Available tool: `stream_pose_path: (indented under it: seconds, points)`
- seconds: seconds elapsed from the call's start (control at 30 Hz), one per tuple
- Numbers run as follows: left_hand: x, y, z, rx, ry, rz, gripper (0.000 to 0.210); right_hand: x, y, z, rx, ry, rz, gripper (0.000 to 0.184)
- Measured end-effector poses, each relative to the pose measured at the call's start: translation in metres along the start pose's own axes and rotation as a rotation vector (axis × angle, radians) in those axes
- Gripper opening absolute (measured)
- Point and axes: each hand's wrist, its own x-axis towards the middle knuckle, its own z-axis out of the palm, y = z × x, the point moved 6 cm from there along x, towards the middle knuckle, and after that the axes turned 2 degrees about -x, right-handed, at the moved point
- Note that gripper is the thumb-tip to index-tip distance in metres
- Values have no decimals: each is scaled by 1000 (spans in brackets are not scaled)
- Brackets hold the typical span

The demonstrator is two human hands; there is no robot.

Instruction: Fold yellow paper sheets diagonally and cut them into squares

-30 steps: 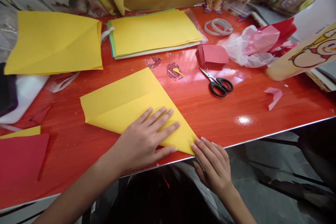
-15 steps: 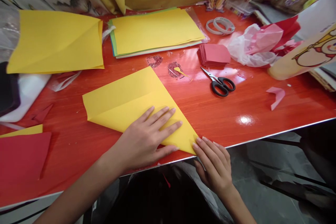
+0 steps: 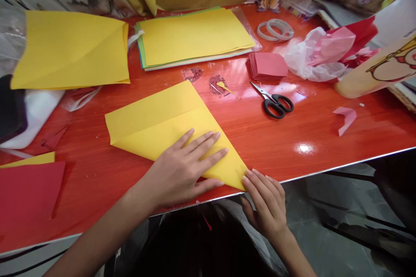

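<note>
At the near edge of a shiny red table [image 3: 260,147] with wood-like lines, a folded sheet of smooth yellow paper [image 3: 152,123] is held flat under the left hand [image 3: 183,166], whose fingers are spread wide; its sharp tip is touched by the right hand [image 3: 268,201], whose fingers are kept close together; whether the tip is pinched cannot be told; from that tip, the paper's long way is pointed off to the far left, so the wide end is nearer the left hand; past the paper, metal scissors with black handles [image 3: 269,96] are seen; behind those, a stack of small red papers [image 3: 269,65] is set.
</note>
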Motion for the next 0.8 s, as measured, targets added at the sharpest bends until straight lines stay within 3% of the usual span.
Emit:
stream_pose_path:
  seconds: [0.47,0.8]
  points:
    - [2,-3,-7,65,89,-36,52,-2,0,2,-14,15,15,41]
    - [1,-5,-3,59,44,-75,54,-3,0,2,-20,22,18,42]
